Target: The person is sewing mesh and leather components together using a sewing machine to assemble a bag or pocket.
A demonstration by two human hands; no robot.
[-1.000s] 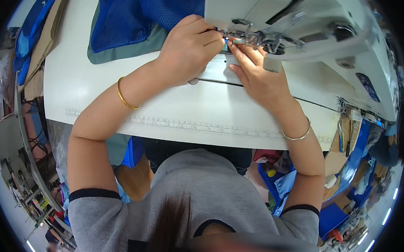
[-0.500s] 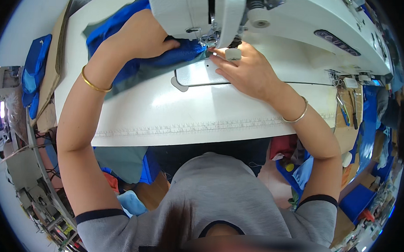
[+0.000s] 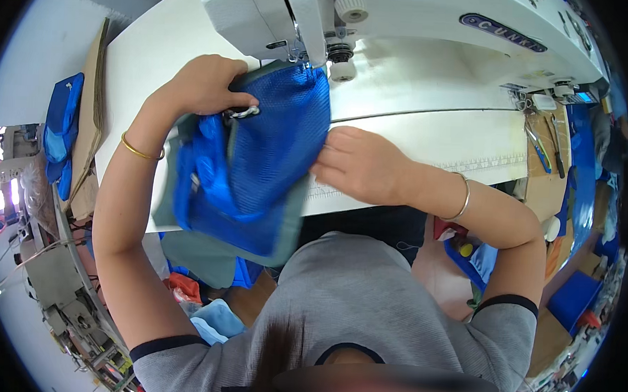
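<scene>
Two hands work a blue mesh bag [image 3: 273,159] below the sewing machine [image 3: 377,23]: left hand [image 3: 203,86] clenched on its upper-left corner, right hand [image 3: 361,163] flat against its right edge.

Sewing workshop: industrial white sewing machine [image 3: 405,25] mounted on a white worktable [image 3: 415,130]; scissors and hand tools [image 3: 540,143] at its right edge; blue fabric pieces [image 3: 61,136] stacked beyond its left edge.

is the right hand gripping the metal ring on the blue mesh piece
No, the right hand lies flat at the blue mesh piece's edge; the left hand is by the ring.
</scene>
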